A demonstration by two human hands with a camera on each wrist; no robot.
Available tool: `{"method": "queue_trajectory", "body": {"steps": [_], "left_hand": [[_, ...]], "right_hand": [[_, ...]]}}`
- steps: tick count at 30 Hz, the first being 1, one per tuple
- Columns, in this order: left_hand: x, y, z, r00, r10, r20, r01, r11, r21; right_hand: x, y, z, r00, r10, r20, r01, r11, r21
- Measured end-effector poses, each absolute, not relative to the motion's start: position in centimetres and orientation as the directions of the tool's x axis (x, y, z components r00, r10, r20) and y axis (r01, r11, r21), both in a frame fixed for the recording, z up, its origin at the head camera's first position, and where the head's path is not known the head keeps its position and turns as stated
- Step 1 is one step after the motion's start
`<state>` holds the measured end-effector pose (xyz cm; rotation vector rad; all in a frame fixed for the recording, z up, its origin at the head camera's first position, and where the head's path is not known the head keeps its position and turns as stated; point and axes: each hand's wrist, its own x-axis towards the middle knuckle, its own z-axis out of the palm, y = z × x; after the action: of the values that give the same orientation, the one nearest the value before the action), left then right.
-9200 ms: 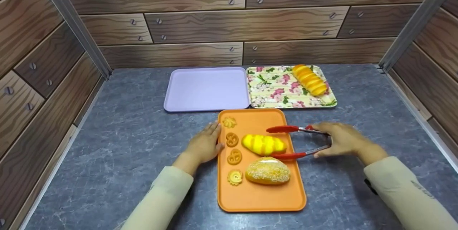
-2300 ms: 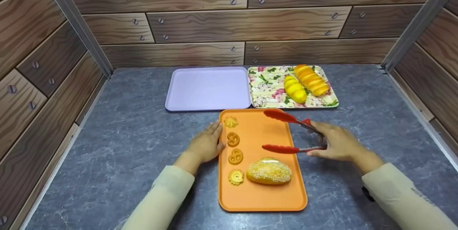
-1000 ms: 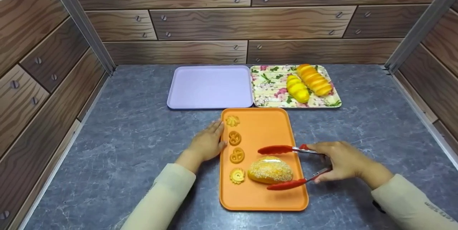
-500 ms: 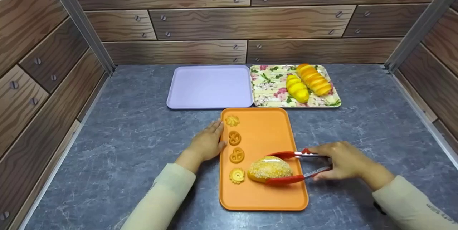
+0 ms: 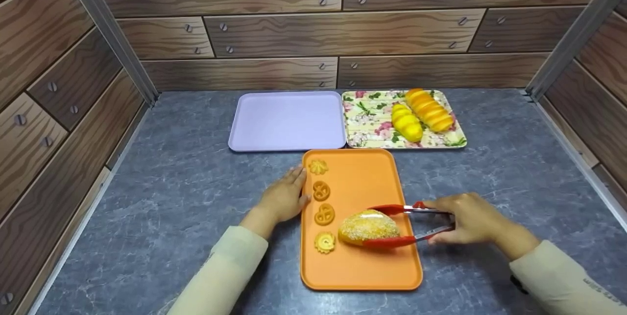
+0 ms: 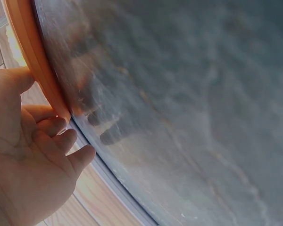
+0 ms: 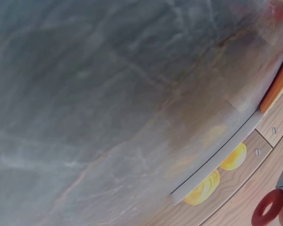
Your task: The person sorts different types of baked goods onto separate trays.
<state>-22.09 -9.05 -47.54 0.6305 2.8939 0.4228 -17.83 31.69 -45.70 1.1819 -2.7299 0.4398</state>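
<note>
Booth-like staged setting, wood-print panels [image 5: 338, 34] on three sides, metal corner posts [image 5: 110, 31], grey marbled tabletop [image 5: 181, 178]

Tongs [image 5: 399, 241]: shiny metal arms, heads of plastic or rubber look. Seeded loaf [image 5: 369, 227]: rough, grainy crust, glossy highlight on top. Orange tray [image 5: 362, 272]: smooth, plastic-looking, low sheen. Lilac tray [image 5: 289, 121]: smooth, plastic-looking, matt. Floral tray [image 5: 362, 121]: smooth, printed. Yellow roll [image 5: 406, 123]: smooth, slightly glossy. Tabletop [image 5: 181, 197]: marbled, reflective. Walls [image 5: 318, 33]: wood-grain finish. Corner posts [image 5: 108, 35]: dull metal. Sleeves [image 5: 223, 266]: matt cloth.
</note>
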Motion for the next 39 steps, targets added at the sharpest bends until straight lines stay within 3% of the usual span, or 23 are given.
{"method": "queue_trajectory", "body": {"steps": [13,21,39], "left_hand": [[-22.1,-8.9,-47.4,-0.9,0.423,-0.109,0.378,0.879,0.29],[-22.2,-8.9,-47.6,-0.905,0.413,-0.106,0.369,0.884,0.287],[-22.2,-8.6,-47.9,-0.908,0.417,-0.042,0.381,0.864,0.329]], "right_hand": [[-18.9,30.9,-45.1,-0.738,-0.603,0.304,-0.665,0.727,-0.172],[-20.2,29.9,-45.2,-0.831,-0.494,0.258,-0.544,0.818,-0.187],[-22.8,28.0,-44.6,-0.915,-0.287,0.285,-0.351,0.913,-0.209]]}}
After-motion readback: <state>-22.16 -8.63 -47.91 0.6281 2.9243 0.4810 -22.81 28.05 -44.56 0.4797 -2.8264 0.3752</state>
